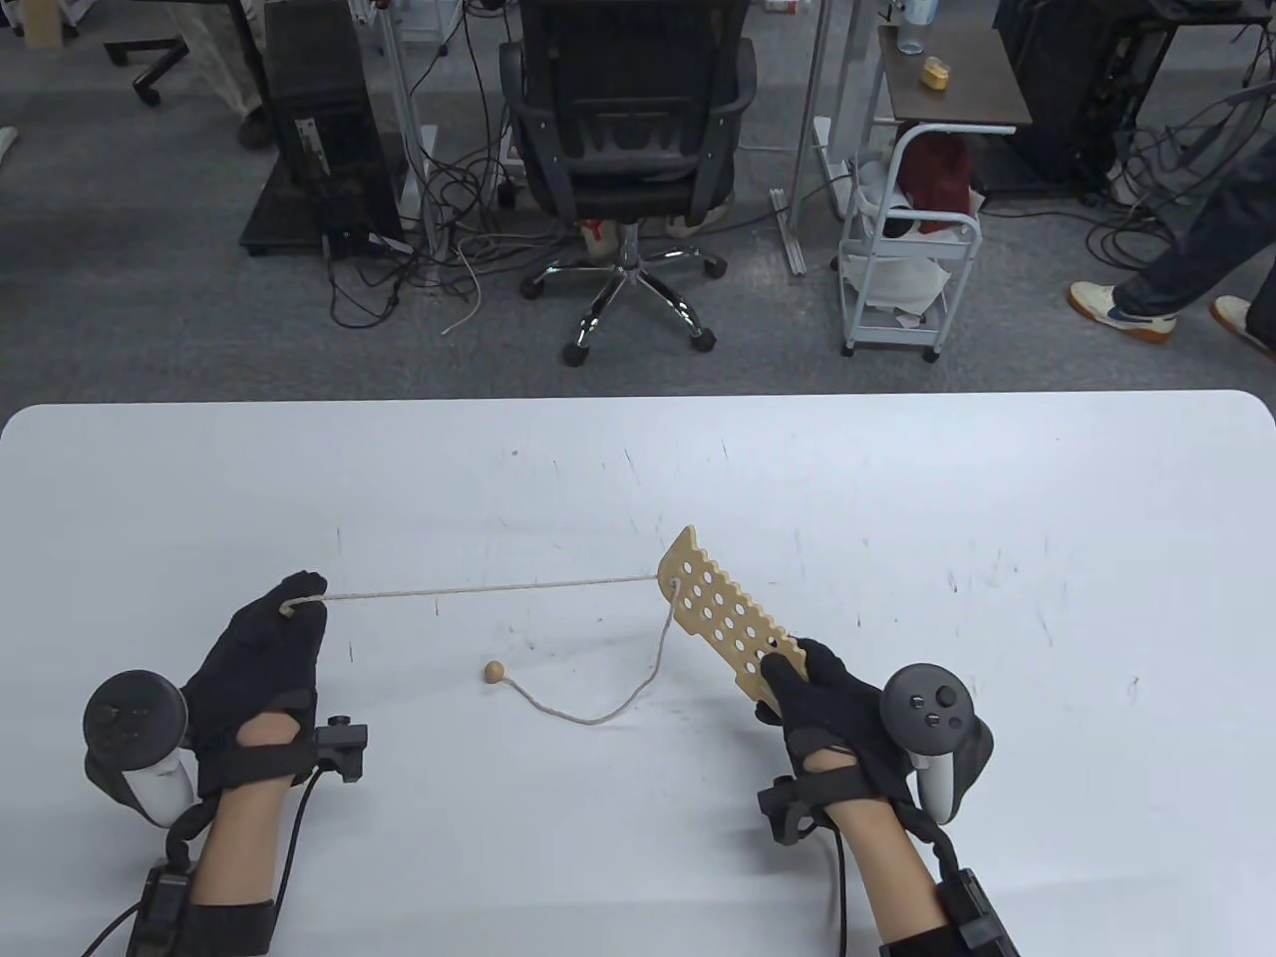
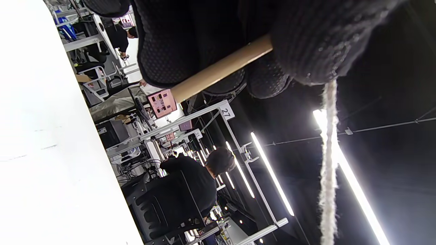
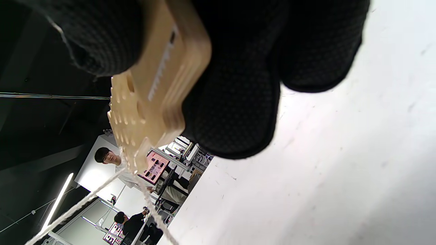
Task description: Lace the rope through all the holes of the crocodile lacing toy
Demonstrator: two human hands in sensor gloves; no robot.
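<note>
The wooden crocodile lacing board [image 1: 726, 610] with several holes is held tilted above the table by my right hand [image 1: 812, 688], which grips its near end; the right wrist view shows the board [image 3: 150, 102] between thumb and fingers. A beige rope [image 1: 478, 589] runs taut from a hole at the board's far end leftward to my left hand [image 1: 289, 608], which pinches the rope's wooden needle tip [image 2: 221, 68]. The rope [image 2: 328, 163] hangs from those fingers in the left wrist view. The rope's other part loops down onto the table [image 1: 897, 478] and ends in a wooden bead [image 1: 492, 672].
The white table's far edge runs across the middle of the table view. Beyond it stand an office chair [image 1: 628, 120], a white trolley [image 1: 907, 249] and cables on the floor. A person's legs [image 1: 1176, 269] are at the far right.
</note>
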